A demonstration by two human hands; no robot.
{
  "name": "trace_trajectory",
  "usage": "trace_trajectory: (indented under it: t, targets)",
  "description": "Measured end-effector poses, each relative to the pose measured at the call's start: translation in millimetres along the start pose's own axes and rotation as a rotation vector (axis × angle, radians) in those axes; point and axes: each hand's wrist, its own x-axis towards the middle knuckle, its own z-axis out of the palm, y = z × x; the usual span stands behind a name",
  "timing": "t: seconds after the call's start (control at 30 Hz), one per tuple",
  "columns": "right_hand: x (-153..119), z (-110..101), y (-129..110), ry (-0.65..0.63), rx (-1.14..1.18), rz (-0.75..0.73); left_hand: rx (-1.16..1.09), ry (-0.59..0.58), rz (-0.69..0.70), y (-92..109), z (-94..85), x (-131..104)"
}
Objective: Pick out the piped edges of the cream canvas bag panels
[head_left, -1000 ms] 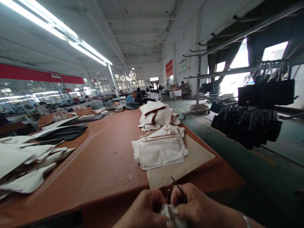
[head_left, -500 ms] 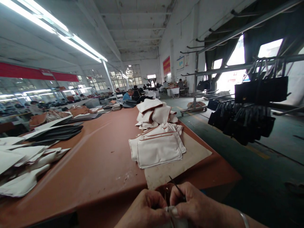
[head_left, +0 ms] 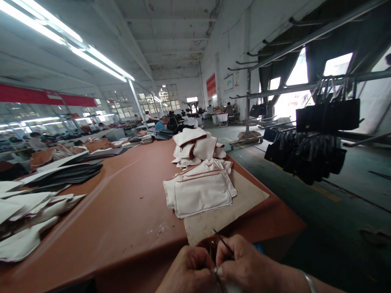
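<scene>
At the near edge of the table both my hands are close together, low in the view. My left hand (head_left: pixel 191 266) is closed, thumb and fingertips pinching the edge of a white piece with a brown edge (head_left: pixel 227 285). Opposite it, my right hand (head_left: pixel 247 260) pinches the same edge and also holds a thin dark pointed tool (head_left: pixel 224 243), its tip sticking out up and left. Most of the tool is hidden in the fingers. A brown part with a small metal fitting (head_left: pixel 212 244) shows just behind the hands. The lower part of the white piece is out of frame.
White stitched pieces with brown edging (head_left: pixel 203 193) lie stacked on a beige sheet (head_left: pixel 253 199) ahead. The table has a brown cover (head_left: pixel 131 211). White and black pieces (head_left: pixel 70 173) lie at left. Black bags (head_left: pixel 328 116) hang from a rack at right. People sit farther back.
The view has shifted slightly, so the table and rack appear a little farther left. Both hands keep their pinch, with only a slight shift of the fingers and pointed tool.
</scene>
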Motion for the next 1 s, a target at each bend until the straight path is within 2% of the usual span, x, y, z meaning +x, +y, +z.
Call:
trace_trajectory:
  t: [0.07,0.17,0.23,0.33,0.43,0.57,0.7,0.8,0.83,0.9,1.0]
  targets:
    - [2.2,5.3,5.4,0.030,0.088,0.068,-0.011,-0.006,-0.009,-3.4,1.6,2.0]
    - [3.7,10.3,15.3,0.008,0.311,0.190,-0.126,-0.035,0.021,-10.1,-0.5,5.1]
    - [2.1,9.4,17.3,-0.011,0.340,0.175,-0.204,-0.112,0.064,-11.5,-5.4,5.3]
    - [-2.3,4.0,12.4,-0.023,0.229,0.068,-0.266,-0.223,0.111,-8.6,-14.4,1.5]
    - [-5.7,-0.3,4.3,-0.006,0.109,0.005,-0.272,-0.191,0.094,-6.3,-20.0,-3.6]
    - [-7.5,-1.3,-0.6,0.048,0.006,-0.001,-0.135,-0.227,0.018,-9.4,-18.2,-2.8]
    - [-8.5,-0.3,2.8,0.075,-0.053,-0.027,-0.001,-0.104,-0.001,-5.5,-7.5,0.4]
    - [-9.5,1.1,7.6,0.091,-0.075,-0.013,0.098,-0.077,-0.044,2.3,0.4,-1.9]
    - [-9.8,1.5,10.0,0.089,-0.075,-0.036,0.126,-0.080,-0.064,3.5,2.0,-2.8]
    - [-10.3,2.1,17.0,0.076,-0.067,-0.173,0.163,-0.083,-0.090,1.7,3.4,-3.5]
    - [-11.4,1.1,32.0,0.053,-0.188,-0.511,0.098,-0.097,-0.103,-9.3,2.3,-2.2]
